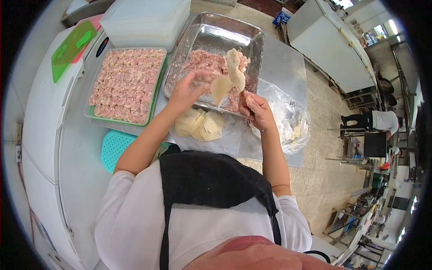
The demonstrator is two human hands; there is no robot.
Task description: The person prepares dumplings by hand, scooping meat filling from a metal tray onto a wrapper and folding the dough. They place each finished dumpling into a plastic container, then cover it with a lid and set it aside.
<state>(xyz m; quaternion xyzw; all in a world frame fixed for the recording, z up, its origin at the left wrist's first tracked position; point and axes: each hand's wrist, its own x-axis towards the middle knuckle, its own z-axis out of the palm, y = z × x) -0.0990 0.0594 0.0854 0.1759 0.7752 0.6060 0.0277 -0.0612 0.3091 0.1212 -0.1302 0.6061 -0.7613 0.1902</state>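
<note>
Apron: a black apron is worn over a white shirt.
Turquoise basket: a holed turquoise basket is partly covered by the left forearm.
Dough rounds: a pile of pale rounds is laid on clear plastic, just on the near side of the metal pan.
Right hand: the right hand is held at the pan's near corner, smeared with meat; its thumb and forefinger are brought close together, but what is pinched cannot be told.
Left hand: the left hand is held over the pan with fingers loosely curved and parted from the thumb; whether dough is touched cannot be told.
Long dough sheet: a pale strip is seen above the pan, its long axis running away from the body, its near end beside the right fingertips.
Short dough sheet: a second piece is seen between the hands, its narrow end pointed toward the body.
Metal pan: minced meat is spread in the metal pan.
Filled tray: rows of meat pieces are packed to the left.
Lids: white plastic containers are stacked beyond.
Background: another person is seen bent over far right.
</note>
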